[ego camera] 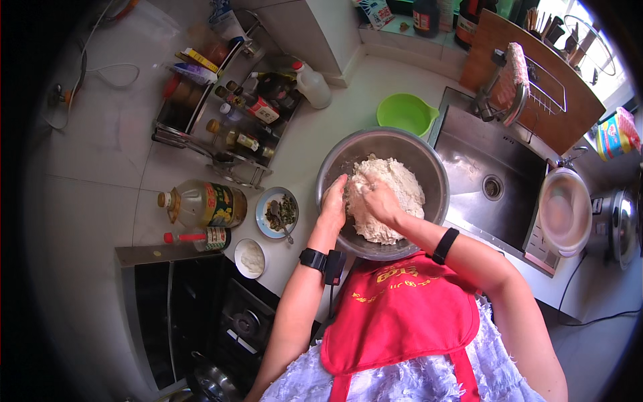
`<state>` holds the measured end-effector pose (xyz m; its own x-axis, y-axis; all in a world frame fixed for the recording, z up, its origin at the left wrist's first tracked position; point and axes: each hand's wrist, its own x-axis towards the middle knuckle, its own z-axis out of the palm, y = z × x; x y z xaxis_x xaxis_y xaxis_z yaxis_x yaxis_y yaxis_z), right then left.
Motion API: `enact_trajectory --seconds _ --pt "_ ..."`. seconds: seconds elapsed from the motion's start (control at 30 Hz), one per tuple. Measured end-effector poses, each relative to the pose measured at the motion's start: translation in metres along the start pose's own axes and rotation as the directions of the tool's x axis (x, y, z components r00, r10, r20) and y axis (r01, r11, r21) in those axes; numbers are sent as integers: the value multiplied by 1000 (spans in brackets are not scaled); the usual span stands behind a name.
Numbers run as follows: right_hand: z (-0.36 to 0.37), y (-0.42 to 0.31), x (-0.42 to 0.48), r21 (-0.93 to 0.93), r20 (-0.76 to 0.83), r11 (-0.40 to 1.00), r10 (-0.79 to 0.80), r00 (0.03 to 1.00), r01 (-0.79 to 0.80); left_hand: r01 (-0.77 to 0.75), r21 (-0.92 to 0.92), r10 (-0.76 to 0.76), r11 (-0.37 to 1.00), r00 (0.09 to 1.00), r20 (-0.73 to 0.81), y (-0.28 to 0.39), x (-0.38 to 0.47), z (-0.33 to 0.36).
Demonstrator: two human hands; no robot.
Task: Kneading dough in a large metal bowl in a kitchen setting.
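Note:
A large metal mixing bowl (436,176) stands on the counter in front of me, with a rough, shaggy mass of pale dough (402,186) in it. My left hand (334,201) rests at the bowl's left side, fingers extended, its fingertips close to the dough's edge. On top of the dough, my right hand (380,198) presses in; its fingers are slightly blurred and partly sunk or hidden in the dough, so their grip is unclear. Both wrists wear black bands.
Right of the bowl is a steel sink (472,171); behind it, a green plastic basin (404,113). At left are a plate of chopped food with a spoon (281,221), a small white bowl (242,266), a large oil bottle (201,203) and a bottle rack (201,108). A gas stove (246,321) lies lower left.

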<state>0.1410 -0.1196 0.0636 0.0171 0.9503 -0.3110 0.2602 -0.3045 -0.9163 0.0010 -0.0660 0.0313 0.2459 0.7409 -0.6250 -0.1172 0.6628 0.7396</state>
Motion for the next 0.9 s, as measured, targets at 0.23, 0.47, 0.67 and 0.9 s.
enact_trajectory --seconds 0.23,0.47,0.67,0.9 --pt "21 35 -18 -854 75 446 -401 913 266 -22 27 24 999 997 -76 1 -13 -2" --pt "27 26 -19 -771 306 436 -385 871 464 -140 41 144 989 979 -145 13 -27 14" --pt "19 -4 -12 -654 307 593 -360 881 470 -75 -97 44 992 955 -293 -3 -24 1" --pt "10 -25 3 911 291 299 25 956 -285 118 -693 16 711 983 184 15 -46 23"
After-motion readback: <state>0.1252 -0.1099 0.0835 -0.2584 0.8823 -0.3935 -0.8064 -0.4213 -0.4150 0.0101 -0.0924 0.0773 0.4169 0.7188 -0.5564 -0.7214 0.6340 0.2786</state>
